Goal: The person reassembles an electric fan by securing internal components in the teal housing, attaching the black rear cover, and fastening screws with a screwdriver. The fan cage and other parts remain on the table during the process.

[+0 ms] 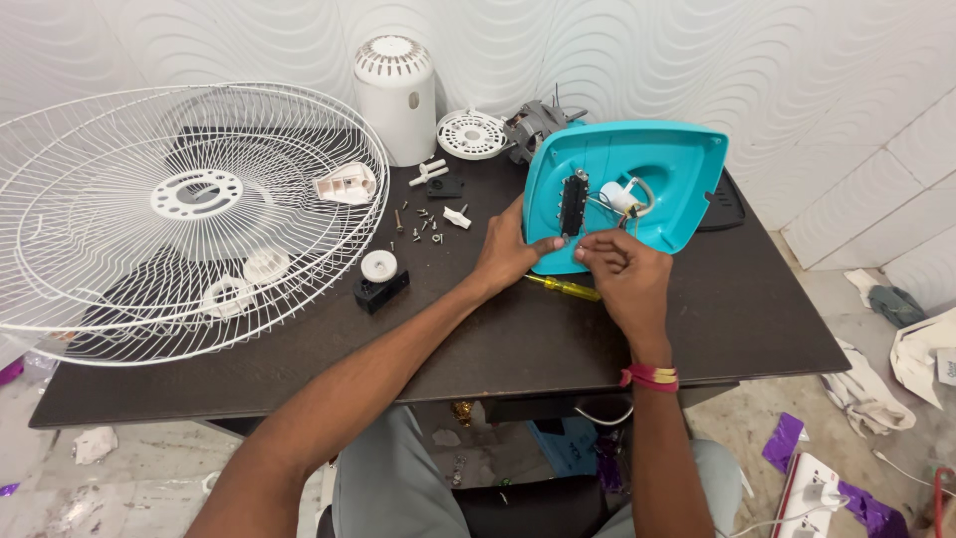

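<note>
While left hand grips teal base edge, right hand pinches wires, screwdriver beneath.

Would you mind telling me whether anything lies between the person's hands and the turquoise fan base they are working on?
Nothing visible does. The left hand already grips the lower edge of the turquoise fan base, and the right hand rests against it near the black switch block. The yellow screwdriver lies below, on the table.
</note>
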